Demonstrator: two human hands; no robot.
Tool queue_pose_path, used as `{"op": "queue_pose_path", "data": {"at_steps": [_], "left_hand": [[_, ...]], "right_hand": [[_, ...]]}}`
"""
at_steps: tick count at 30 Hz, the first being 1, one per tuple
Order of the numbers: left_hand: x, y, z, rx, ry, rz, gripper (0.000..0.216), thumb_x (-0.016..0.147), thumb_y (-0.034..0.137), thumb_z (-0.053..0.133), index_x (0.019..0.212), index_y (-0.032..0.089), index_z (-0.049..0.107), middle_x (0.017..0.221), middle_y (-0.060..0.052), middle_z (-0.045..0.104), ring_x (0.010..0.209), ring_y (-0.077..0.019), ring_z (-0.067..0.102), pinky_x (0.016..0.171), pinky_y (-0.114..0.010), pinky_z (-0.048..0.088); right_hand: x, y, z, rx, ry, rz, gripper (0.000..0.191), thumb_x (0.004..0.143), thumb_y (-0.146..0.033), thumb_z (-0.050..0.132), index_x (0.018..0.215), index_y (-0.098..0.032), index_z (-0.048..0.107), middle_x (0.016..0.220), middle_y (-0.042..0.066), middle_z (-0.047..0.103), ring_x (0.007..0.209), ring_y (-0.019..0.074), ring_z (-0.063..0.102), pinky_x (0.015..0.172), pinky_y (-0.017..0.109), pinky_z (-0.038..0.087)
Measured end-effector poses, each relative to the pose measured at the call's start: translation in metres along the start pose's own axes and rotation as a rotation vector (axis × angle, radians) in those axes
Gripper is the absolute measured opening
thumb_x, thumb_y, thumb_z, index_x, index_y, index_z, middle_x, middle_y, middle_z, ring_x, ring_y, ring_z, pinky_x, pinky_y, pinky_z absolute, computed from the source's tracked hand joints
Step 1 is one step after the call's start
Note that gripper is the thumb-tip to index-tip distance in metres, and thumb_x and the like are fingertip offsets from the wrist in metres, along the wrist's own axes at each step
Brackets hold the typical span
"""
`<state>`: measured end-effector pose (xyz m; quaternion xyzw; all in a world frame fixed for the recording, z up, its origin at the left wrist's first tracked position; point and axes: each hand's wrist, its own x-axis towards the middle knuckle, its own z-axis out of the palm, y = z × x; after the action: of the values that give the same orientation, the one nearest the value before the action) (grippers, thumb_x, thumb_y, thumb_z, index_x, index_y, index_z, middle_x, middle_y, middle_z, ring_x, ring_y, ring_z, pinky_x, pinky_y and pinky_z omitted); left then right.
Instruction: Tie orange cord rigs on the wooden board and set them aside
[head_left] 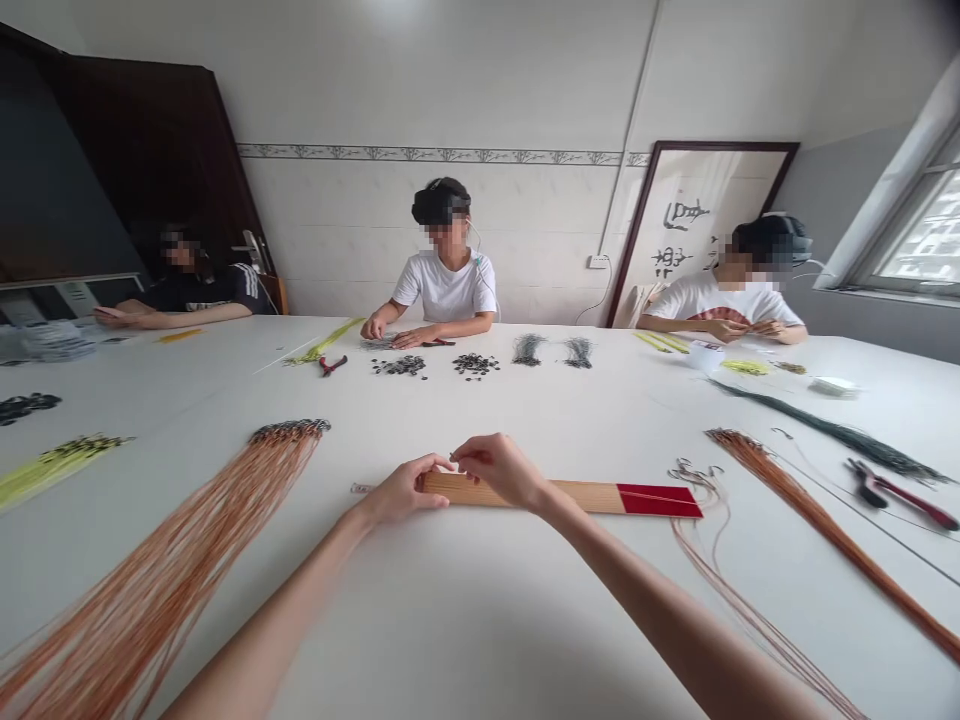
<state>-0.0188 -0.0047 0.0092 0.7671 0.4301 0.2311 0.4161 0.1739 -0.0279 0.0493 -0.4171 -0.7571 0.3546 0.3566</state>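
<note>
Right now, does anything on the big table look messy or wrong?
Yes, a little. The loose orange strings beside the red-tipped board curl and tangle near their hooks, while the bundle next to them and the bundle on the left lie straight and neat.

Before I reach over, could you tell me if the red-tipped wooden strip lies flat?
Flat: the wooden strip rests face-up along the white table.

We see 2 bare arms, the left arm (277,620) and the right arm (637,610) (they look long and thin, and get wider near the bottom of the picture), and 2 bare hands, the left hand (405,490) and the right hand (502,470), with slim fingers (469,456).
</note>
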Motion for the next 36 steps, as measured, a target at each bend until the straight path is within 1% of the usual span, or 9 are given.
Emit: {"op": "queue_pose_path", "data": {"at_steps": [3,5,10,13,18,23,28,32,36], "left_hand": [[0.002,-0.003,0.001,-0.015,0.005,0.015,0.031,0.064,0.03,0.065,0.091,0.018,0.055,0.072,0.003,0.043,0.065,-0.0123,0.038,0.058,-0.023,0.032],[0.003,-0.004,0.003,-0.069,-0.013,0.026,0.027,0.064,0.028,0.065,0.087,0.018,0.053,0.071,0.003,0.044,0.064,-0.0122,0.039,0.058,-0.024,0.032],[0.004,-0.005,0.006,-0.158,-0.016,0.059,0.019,0.065,0.025,0.062,0.077,0.018,0.049,0.069,0.003,0.047,0.065,-0.0127,0.043,0.06,-0.025,0.035],[0.003,-0.001,0.006,-0.179,-0.032,0.065,0.02,0.067,0.026,0.062,0.081,0.017,0.051,0.073,0.002,0.05,0.067,-0.0129,0.045,0.062,-0.026,0.037],[0.0,0.004,0.004,-0.204,-0.056,0.069,0.033,0.068,0.027,0.065,0.098,0.017,0.054,0.075,0.001,0.051,0.068,-0.0119,0.044,0.064,-0.025,0.037],[-0.002,0.005,0.001,-0.271,-0.103,0.058,0.036,0.071,0.025,0.064,0.104,0.018,0.052,0.077,0.001,0.052,0.073,-0.0125,0.047,0.07,-0.025,0.039],[-0.005,0.002,-0.006,-0.382,-0.152,0.033,0.041,0.075,0.023,0.059,0.114,0.022,0.046,0.092,-0.003,0.057,0.091,-0.0166,0.051,0.084,-0.031,0.039],[-0.007,-0.003,-0.011,-0.406,-0.158,0.04,0.046,0.076,0.016,0.052,0.12,0.023,0.042,0.097,-0.004,0.06,0.088,-0.0166,0.052,0.081,-0.031,0.038],[-0.007,-0.004,-0.013,-0.425,-0.169,0.051,0.045,0.076,0.013,0.05,0.119,0.022,0.043,0.098,-0.004,0.062,0.088,-0.0168,0.052,0.081,-0.031,0.036]], "right_hand": [[0.006,0.008,0.024,-0.195,0.012,-0.054,0.027,0.08,-0.015,0.038,0.072,-0.018,0.064,0.071,0.001,0.059,0.062,0.0099,0.049,0.055,0.022,0.037],[0.008,0.012,0.033,-0.261,0.006,-0.095,0.029,0.081,-0.012,0.036,0.075,-0.02,0.064,0.075,0.002,0.058,0.064,0.0102,0.049,0.056,0.022,0.037],[0.01,0.024,0.046,-0.481,0.002,-0.192,0.027,0.083,-0.01,0.039,0.081,-0.02,0.064,0.076,0.004,0.057,0.073,0.0133,0.046,0.058,0.023,0.035],[0.01,0.031,0.051,-0.577,0.04,-0.198,0.027,0.082,-0.006,0.039,0.079,-0.019,0.063,0.075,0.004,0.055,0.071,0.0142,0.043,0.06,0.024,0.035],[0.005,0.039,0.055,-0.579,0.133,-0.202,0.031,0.082,-0.004,0.037,0.086,-0.021,0.063,0.08,0.005,0.054,0.076,0.0162,0.045,0.068,0.028,0.039],[0.003,0.038,0.058,-0.572,0.176,-0.132,0.025,0.085,-0.009,0.038,0.086,-0.019,0.061,0.085,0.007,0.054,0.08,0.0179,0.047,0.071,0.031,0.04],[0.0,0.036,0.056,-0.475,0.217,-0.046,0.016,0.087,-0.02,0.041,0.076,-0.02,0.053,0.081,0.003,0.055,0.076,0.0154,0.049,0.065,0.027,0.039],[-0.002,0.034,0.055,-0.482,0.207,-0.027,0.014,0.087,-0.02,0.042,0.076,-0.019,0.051,0.081,0.002,0.055,0.07,0.0124,0.049,0.061,0.024,0.036],[-0.003,0.034,0.056,-0.494,0.228,-0.053,0.014,0.086,-0.019,0.043,0.076,-0.019,0.051,0.081,0.001,0.055,0.067,0.0106,0.049,0.057,0.022,0.033]]}}
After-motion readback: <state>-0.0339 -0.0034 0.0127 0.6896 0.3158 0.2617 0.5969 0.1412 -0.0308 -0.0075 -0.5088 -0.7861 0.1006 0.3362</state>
